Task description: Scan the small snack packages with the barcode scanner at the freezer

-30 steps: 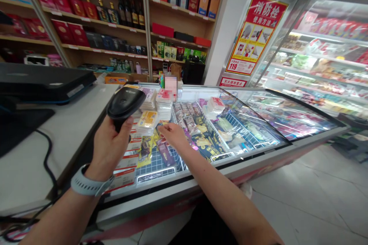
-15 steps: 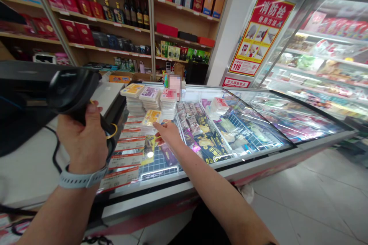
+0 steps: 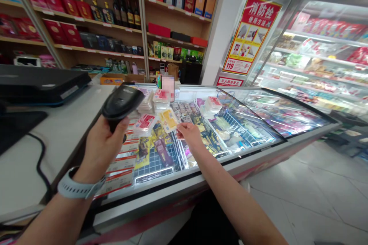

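My left hand (image 3: 99, 147), with a pale blue watch band at the wrist, is wrapped round the handle of a black barcode scanner (image 3: 122, 101). Between the thumb and fingers of my right hand (image 3: 189, 134) is a flat clear pack with a yellow label (image 3: 168, 120), tilted above the freezer's glass top. A red-labelled pack (image 3: 145, 123) lies just left of it, in front of the scanner head. Behind these stand stacks of similar white packs (image 3: 161, 106), partly hidden by the scanner.
The chest freezer (image 3: 258, 153) holds wire baskets of bagged goods. Price tags (image 3: 122, 168) line its left end. At left is a white counter (image 3: 20, 160) with a black device (image 3: 43, 82) and a cable. Shelves of boxes and bottles (image 3: 123, 13) stand behind.
The yellow-labelled pack has come up and to the right in my right hand. My left hand has brought the scanner rightward, near the packs. The red-labelled pack now shows in front.
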`<state>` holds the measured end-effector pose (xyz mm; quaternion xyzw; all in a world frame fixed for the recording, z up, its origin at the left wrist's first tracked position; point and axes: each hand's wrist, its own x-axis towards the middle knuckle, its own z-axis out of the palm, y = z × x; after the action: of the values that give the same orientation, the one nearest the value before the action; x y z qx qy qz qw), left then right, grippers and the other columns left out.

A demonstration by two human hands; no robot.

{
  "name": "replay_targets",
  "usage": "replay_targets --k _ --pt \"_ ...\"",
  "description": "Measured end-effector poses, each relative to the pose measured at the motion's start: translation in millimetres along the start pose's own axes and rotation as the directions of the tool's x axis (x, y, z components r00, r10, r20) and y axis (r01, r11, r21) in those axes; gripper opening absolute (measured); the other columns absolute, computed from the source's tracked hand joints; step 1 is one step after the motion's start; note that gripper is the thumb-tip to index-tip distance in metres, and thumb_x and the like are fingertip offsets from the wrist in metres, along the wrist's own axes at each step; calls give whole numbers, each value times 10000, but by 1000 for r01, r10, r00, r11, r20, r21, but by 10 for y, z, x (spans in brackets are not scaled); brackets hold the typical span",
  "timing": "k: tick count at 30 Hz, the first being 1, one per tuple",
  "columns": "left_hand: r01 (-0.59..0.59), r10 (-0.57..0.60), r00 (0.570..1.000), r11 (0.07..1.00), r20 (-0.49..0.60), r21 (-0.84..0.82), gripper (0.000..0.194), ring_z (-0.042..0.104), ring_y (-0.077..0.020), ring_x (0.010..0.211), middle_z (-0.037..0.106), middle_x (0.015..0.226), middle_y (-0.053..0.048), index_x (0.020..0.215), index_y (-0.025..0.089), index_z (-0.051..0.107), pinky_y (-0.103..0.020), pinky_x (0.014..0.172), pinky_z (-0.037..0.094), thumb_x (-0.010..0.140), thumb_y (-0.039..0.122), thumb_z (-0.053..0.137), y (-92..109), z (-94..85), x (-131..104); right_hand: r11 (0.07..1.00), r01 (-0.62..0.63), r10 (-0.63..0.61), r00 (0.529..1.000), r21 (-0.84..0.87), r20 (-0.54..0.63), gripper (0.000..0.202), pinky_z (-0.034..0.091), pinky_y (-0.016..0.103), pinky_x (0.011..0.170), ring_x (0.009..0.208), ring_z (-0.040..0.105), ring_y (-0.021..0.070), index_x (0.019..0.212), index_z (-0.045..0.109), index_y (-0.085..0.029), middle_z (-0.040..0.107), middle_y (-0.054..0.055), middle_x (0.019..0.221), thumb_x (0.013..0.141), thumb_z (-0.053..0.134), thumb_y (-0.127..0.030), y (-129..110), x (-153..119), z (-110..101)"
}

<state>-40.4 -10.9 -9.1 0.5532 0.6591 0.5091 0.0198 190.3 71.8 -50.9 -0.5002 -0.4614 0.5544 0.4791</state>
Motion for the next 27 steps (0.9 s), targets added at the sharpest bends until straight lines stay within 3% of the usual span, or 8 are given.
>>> replay_targets --k 2,5,11,19,27 --pt "-80 81 987 997 138 -18 422 625 -235 910 684 1001 -72 1104 155 609 -362 861 484 854 490 550 79 70 -63 991 110 -115 991 -73 -67 127 523 227 557 553 614 119 788 639 -176 641 -29 626 777 680 -296 20 47 -222" --pt "-234 216 935 972 281 31 305 595 -243 847 652 865 -57 946 179 598 -417 893 452 855 458 514 162 193 -162 966 218 -238 959 -138 -153 168 534 257 599 593 639 142 801 620 -192 660 -22 659 768 663 -351 79 102 -457" --pt "-359 306 863 931 402 63 288 596 -256 873 657 914 -57 1032 200 562 -513 988 399 893 426 453 163 347 -293 933 324 -347 924 -157 -159 219 556 296 658 650 665 168 835 612 -208 676 -5 732 756 646 -410 246 106 -546" --pt "-401 334 829 914 449 60 311 618 -285 985 686 1062 -90 1105 207 550 -517 1020 380 917 440 467 67 387 -307 900 391 -417 900 -190 -123 200 556 303 680 669 668 170 848 610 -221 686 -3 763 796 624 -414 288 85 -545" --pt "-430 357 821 900 445 72 288 617 -296 912 676 951 -77 1045 210 550 -545 986 391 907 444 454 25 430 -308 898 371 -407 905 -237 -125 183 560 306 702 701 674 175 864 629 -219 692 0 783 802 635 -391 282 85 -546"
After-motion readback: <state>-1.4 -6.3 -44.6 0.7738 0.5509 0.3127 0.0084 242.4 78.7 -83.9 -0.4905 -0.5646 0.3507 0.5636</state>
